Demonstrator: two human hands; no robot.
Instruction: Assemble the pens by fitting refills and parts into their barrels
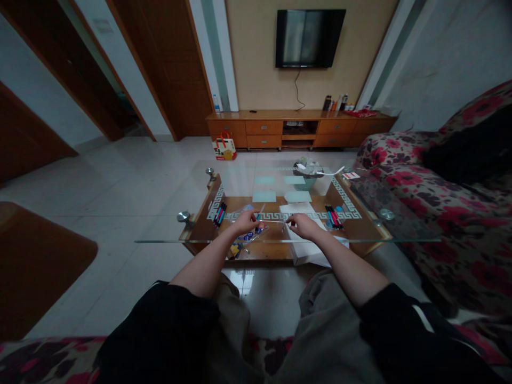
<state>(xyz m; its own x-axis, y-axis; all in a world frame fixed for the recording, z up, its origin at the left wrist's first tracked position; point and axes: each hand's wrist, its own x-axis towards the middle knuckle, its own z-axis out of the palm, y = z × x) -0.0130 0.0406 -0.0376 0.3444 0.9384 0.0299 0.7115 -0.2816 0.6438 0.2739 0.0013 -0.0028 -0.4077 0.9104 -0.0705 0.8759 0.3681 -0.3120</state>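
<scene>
Over the near part of the glass coffee table (240, 184), my left hand (247, 221) and my right hand (303, 226) face each other with fingertips pinched. A thin pale stick (272, 221) runs level between them, one end at each hand; its exact kind is too small to tell. Left of my hands lies a row of several pens (220, 214) in black, red and blue. Another such group of pens (334, 217) lies to the right. Small colourful plastic packets (248, 236) show below my left hand.
White paper or a white box (304, 250) sits under the glass by my right hand. A basket (304, 183) with pale crumpled contents and a white-handled item stands at the far right. Beyond are a paper bag (224, 146) and a TV cabinet (264, 128). A flowered sofa (404, 176) flanks the right.
</scene>
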